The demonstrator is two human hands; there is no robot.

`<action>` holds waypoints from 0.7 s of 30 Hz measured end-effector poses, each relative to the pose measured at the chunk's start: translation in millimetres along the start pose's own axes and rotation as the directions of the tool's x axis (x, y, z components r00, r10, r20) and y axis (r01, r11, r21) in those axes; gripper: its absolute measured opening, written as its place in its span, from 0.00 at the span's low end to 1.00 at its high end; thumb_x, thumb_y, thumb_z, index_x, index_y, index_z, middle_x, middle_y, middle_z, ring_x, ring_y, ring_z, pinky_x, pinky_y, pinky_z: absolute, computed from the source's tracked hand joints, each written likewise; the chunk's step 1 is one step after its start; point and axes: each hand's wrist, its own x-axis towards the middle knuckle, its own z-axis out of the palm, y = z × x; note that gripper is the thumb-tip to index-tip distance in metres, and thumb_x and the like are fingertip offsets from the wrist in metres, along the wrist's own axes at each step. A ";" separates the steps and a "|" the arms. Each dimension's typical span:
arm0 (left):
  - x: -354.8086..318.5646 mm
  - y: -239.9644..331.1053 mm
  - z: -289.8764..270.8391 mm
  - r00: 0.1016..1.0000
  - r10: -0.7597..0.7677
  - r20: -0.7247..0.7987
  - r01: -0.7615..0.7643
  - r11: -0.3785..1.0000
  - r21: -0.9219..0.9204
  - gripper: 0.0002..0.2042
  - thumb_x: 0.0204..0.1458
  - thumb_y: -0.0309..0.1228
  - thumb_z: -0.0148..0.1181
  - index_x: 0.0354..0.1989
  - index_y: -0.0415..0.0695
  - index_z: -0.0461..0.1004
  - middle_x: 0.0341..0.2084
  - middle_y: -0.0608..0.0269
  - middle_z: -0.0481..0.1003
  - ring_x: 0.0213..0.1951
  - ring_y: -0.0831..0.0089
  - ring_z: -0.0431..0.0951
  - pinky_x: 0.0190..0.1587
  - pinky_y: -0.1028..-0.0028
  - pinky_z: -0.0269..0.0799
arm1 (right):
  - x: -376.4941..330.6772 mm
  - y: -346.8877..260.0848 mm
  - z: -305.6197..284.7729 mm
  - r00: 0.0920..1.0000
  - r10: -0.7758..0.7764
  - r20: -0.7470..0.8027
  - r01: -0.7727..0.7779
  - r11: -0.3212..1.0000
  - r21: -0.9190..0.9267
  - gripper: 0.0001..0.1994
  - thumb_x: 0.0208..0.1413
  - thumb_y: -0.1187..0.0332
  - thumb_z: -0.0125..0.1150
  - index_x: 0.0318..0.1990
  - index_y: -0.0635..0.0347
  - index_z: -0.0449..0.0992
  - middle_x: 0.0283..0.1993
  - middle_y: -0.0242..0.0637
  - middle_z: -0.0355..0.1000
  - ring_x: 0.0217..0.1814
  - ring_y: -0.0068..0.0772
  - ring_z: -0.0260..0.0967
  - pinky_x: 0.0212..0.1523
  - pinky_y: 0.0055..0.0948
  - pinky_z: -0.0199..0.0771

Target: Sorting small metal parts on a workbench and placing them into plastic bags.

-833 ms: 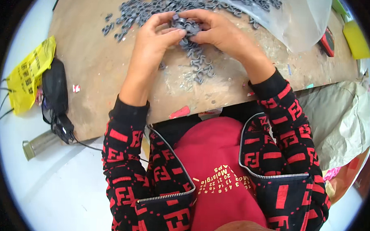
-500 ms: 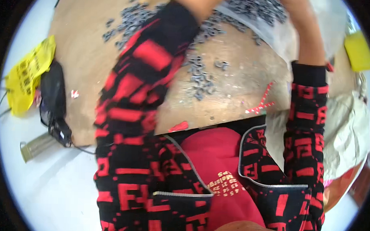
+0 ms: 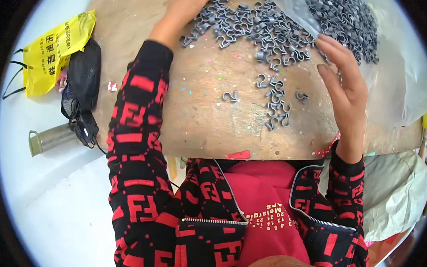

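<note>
Many small grey plastic clips, curved like open hooks, lie in a loose spread on the wooden table. A denser heap of the same clips rests on a clear plastic bag at the far right. My left hand reaches to the far left edge of the spread, its visible fingers stretched toward the clips; the upper picture edge cuts off part of it. My right hand is beside the bag's near edge, thumb and fingers apart, with nothing seen between them.
The table carries a short trail of clips, coloured specks and a red scrap at its near edge. Left stand a yellow bag, a black mesh pouch and a bottle. Pale cloth hangs at the right.
My left arm has swung from over the clips to their left side. My right hand has come nearer, from the heap to the bag's near edge. The view has shifted too.
</note>
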 end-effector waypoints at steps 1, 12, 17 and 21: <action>9.5 15.1 -0.9 0.967 -0.086 0.239 0.098 0.995 -0.036 0.22 0.60 0.44 0.57 0.55 0.41 0.76 0.50 0.42 0.78 0.55 0.49 0.77 0.57 0.61 0.71 | -0.9 -0.6 0.1 0.999 0.043 0.016 -0.043 0.999 0.026 0.18 0.57 0.78 0.59 0.56 0.59 0.79 0.58 0.42 0.75 0.64 0.39 0.70 0.64 0.33 0.65; -79.4 93.9 -12.6 0.917 0.381 0.120 -0.336 0.899 -0.282 0.16 0.59 0.43 0.59 0.49 0.48 0.81 0.51 0.52 0.78 0.55 0.49 0.74 0.58 0.57 0.69 | -62.0 -57.7 -6.3 0.945 0.044 0.323 -0.088 0.989 0.120 0.17 0.52 0.80 0.61 0.51 0.61 0.81 0.40 0.39 0.79 0.38 0.35 0.73 0.44 0.33 0.70; -60.6 2.1 -28.9 0.997 -0.053 0.048 0.050 0.997 0.050 0.22 0.60 0.41 0.56 0.59 0.39 0.74 0.53 0.40 0.76 0.56 0.50 0.77 0.59 0.62 0.70 | -94.4 -49.9 17.1 0.782 -0.066 0.620 0.060 0.998 0.030 0.13 0.54 0.69 0.65 0.48 0.52 0.82 0.34 0.36 0.75 0.37 0.41 0.73 0.43 0.37 0.67; -75.0 -27.6 -1.9 0.981 0.029 0.194 -0.049 0.993 0.103 0.22 0.63 0.44 0.54 0.59 0.43 0.75 0.59 0.45 0.73 0.60 0.49 0.70 0.63 0.60 0.63 | -69.4 -23.6 42.3 0.842 -0.090 0.532 0.150 0.986 -0.071 0.12 0.56 0.70 0.63 0.48 0.55 0.81 0.38 0.40 0.76 0.42 0.45 0.74 0.44 0.38 0.69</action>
